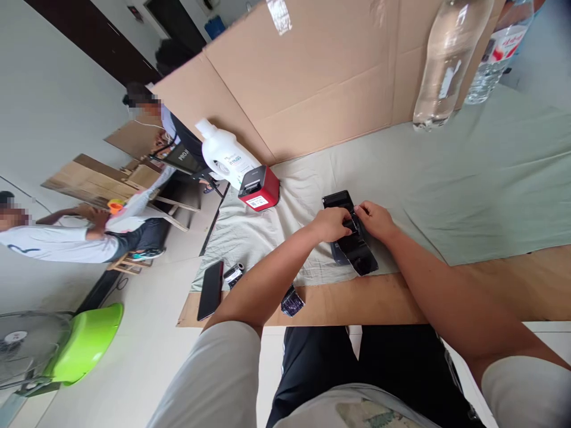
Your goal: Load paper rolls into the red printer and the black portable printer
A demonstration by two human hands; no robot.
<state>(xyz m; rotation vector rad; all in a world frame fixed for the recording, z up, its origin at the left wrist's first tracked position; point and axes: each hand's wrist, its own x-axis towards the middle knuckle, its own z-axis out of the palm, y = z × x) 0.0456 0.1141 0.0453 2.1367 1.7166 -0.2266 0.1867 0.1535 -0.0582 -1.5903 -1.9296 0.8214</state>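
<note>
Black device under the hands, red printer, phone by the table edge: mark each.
black device (362,257), head view: lower glossy end, below the hands.
red printer (267,191), head view: red side wall.
phone (210,290), head view: middle of the dark screen.

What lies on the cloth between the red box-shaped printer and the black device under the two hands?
In the head view, only bare, wrinkled pale green cloth lies between the red box-shaped printer and the black device that the left hand and right hand touch.
</note>
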